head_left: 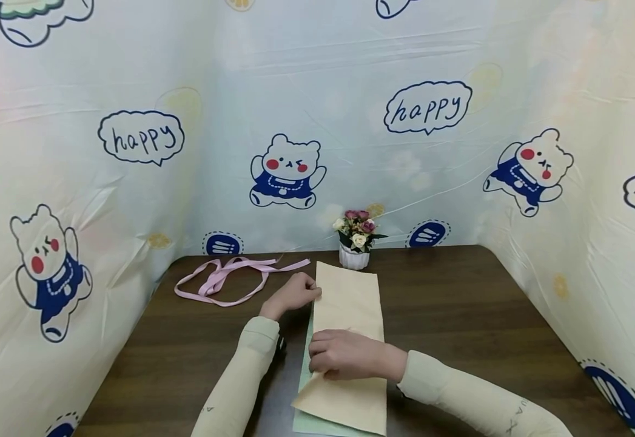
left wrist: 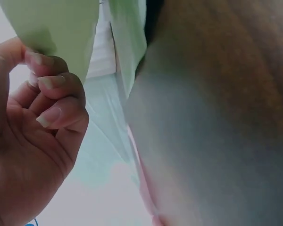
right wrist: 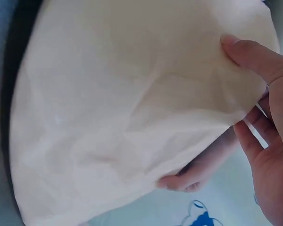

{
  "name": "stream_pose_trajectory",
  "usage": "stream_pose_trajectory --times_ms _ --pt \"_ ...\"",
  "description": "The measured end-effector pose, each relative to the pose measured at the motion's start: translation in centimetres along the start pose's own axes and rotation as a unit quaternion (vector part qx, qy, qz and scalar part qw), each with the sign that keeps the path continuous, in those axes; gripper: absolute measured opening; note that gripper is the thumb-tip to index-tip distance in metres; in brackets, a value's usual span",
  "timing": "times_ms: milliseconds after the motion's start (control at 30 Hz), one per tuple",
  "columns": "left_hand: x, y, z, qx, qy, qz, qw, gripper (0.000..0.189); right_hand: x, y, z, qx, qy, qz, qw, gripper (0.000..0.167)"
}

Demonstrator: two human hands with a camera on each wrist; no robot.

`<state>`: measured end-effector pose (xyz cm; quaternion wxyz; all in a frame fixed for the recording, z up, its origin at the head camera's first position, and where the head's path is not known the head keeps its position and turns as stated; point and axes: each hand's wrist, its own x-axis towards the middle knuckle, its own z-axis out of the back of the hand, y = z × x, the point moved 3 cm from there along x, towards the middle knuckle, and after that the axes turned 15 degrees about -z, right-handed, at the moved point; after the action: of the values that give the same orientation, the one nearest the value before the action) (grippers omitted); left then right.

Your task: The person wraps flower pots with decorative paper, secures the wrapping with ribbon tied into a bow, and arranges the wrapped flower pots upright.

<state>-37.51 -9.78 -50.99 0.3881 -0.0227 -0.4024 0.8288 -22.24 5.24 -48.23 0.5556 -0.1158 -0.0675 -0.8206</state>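
A long sheet of wrapping paper (head_left: 348, 303), cream on top, lies folded lengthwise on the table, with a pale green layer (head_left: 304, 364) showing along its left and near edges. At the far left edge, my left hand (head_left: 293, 292) pinches the raised cream flap between thumb and fingers. The flap's underside (left wrist: 61, 28) looks green in the left wrist view. My right hand (head_left: 350, 355) reaches across the paper and pinches the same edge nearer to me. In the right wrist view its thumb (right wrist: 250, 54) lies on the cream face and its fingers are partly hidden behind the edge.
A loosely looped pink ribbon (head_left: 213, 285) lies at the table's back left. Behind the paper stands a small white pot of artificial flowers (head_left: 355, 249). Printed cloth (head_left: 350, 121) hangs around the back and sides of the brown table (head_left: 459, 315).
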Motion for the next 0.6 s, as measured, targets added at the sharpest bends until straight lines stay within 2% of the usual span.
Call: stream_pose_trajectory --times_ms 300,500,600 --pt "0.7 -0.8 1.0 -0.019 -0.027 -0.03 0.999 0.042 0.1 -0.3 2.7 0.012 -0.035 -0.002 0.9993 0.018" --pt "1.1 -1.6 1.8 -0.028 -0.04 -0.029 0.9984 0.037 -0.6 -0.1 4.7 0.01 -0.048 0.004 0.9988 0.016" --pt "1.3 -1.8 1.8 -0.054 -0.044 -0.034 0.997 0.039 -1.1 0.1 5.5 -0.004 -0.051 0.002 0.9987 0.015"
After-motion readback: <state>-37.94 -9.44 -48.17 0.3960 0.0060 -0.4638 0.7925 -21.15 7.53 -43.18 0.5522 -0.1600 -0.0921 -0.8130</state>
